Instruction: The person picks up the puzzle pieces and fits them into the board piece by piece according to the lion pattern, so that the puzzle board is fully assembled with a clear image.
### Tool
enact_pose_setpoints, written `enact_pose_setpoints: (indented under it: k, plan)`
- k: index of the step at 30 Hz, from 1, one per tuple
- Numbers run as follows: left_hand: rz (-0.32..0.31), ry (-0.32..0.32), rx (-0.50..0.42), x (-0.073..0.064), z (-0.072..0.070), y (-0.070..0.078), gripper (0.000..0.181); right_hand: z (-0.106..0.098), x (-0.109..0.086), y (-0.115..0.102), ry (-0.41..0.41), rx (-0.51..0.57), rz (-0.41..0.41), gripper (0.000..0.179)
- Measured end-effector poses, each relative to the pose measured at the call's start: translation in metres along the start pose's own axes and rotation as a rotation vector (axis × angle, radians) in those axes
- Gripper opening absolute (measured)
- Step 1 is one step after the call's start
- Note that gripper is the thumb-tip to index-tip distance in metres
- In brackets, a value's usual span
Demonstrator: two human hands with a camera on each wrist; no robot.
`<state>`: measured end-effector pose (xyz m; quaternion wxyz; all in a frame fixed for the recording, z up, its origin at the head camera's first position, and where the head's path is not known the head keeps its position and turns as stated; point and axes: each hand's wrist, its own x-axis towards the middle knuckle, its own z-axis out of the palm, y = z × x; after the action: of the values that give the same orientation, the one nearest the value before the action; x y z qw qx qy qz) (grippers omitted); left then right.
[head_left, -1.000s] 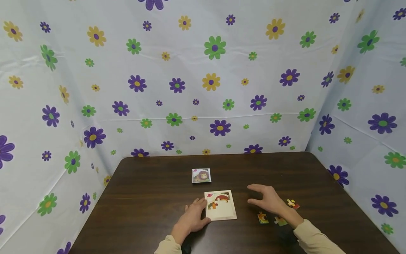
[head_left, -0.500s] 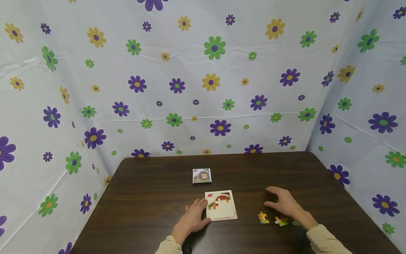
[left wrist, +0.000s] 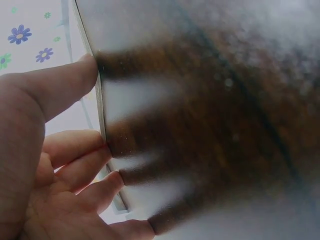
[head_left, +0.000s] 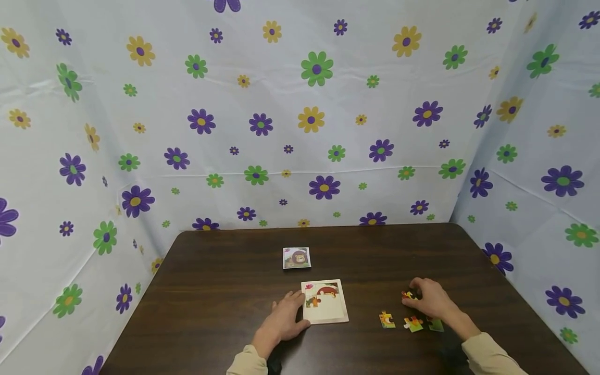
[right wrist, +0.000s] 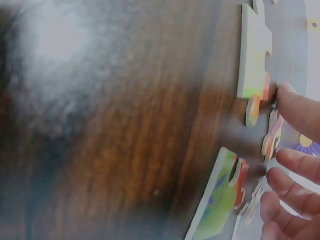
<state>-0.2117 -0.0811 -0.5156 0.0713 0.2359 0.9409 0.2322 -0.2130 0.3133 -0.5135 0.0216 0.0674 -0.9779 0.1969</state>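
Note:
In the head view my left hand (head_left: 283,316) rests at the left edge of a square wooden puzzle tray (head_left: 328,316), fingers extended. The left wrist view shows its thumb and fingertips against the edge. Some fitted pieces show a pink flower, reddish-brown and orange. Farther right, my right hand (head_left: 433,299) pinches a red-and-yellow jigsaw piece (head_left: 409,295) between thumb and fingers, its far part hidden by the hand. Nearer lie a yellow piece (head_left: 386,320), an orange-and-green piece (head_left: 413,324) and a green piece (head_left: 435,325), partly under the wrist.
A picture card (head_left: 297,258) with a lion lies behind the tray on the dark wooden table (head_left: 211,291). A flower-print cloth (head_left: 281,104) hangs behind the table and along both sides.
My right hand has moved right from beside the tray to the loose pieces, and its thumb and fingers have closed around one. The left hand and tray stay put.

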Motion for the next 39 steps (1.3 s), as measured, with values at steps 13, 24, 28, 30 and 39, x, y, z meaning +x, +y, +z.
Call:
enact_pose_setpoints:
  k: [13,24,28,30,39]
  plan:
    - [-0.008,-0.007,-0.002,0.001,0.000,0.000,0.062,-0.002,0.009,-0.007,-0.074,0.077,0.001,0.022]
    - [-0.017,-0.020,-0.008,0.003,0.001,-0.002,0.062,0.002,0.014,-0.013,-0.018,0.129,-0.074,0.028]
    - [-0.017,-0.013,-0.004,0.003,0.000,-0.002,0.062,0.000,0.019,-0.023,0.004,0.180,-0.069,0.018]
    - [-0.015,-0.011,-0.004,0.003,0.000,-0.001,0.062,-0.002,0.022,-0.028,0.022,0.194,-0.072,0.015]
    - [-0.015,-0.004,-0.010,0.001,0.000,0.000,0.061,-0.005,0.032,-0.049,0.065,0.289,-0.099,0.011]
